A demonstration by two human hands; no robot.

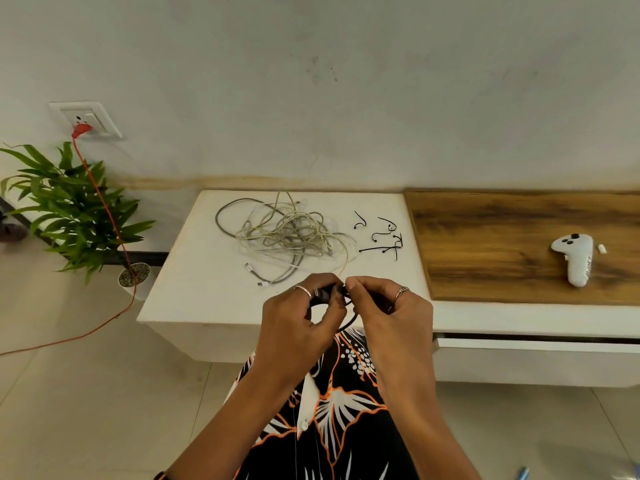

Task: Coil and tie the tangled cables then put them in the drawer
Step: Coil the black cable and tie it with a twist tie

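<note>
1. Head view, the surface: a low white cabinet top (207,271) fills the middle of the frame. To its right lies a brown wood-grain panel (502,237), and below that panel a white drawer front (536,362) shows a dark gap along its top edge.
2. The room: a pale wall runs across the upper half. At upper left a white wall socket (90,118) holds a red plug (81,129), whose orange cord (104,202) drops past a green potted plant (69,209) onto the tiled floor (69,393).
3. A tangle of pale cables (287,233) lies on the white top at centre. Just to its right are several black cable ties (384,233).
4. A white game controller (575,258) rests on the wood panel at right. Its markings are too small to read.
5. At lower centre the left hand (298,323) and right hand (388,317) meet fingertip to fingertip. Both pinch a coiled black cable (332,299) above the front edge of the cabinet.
</note>
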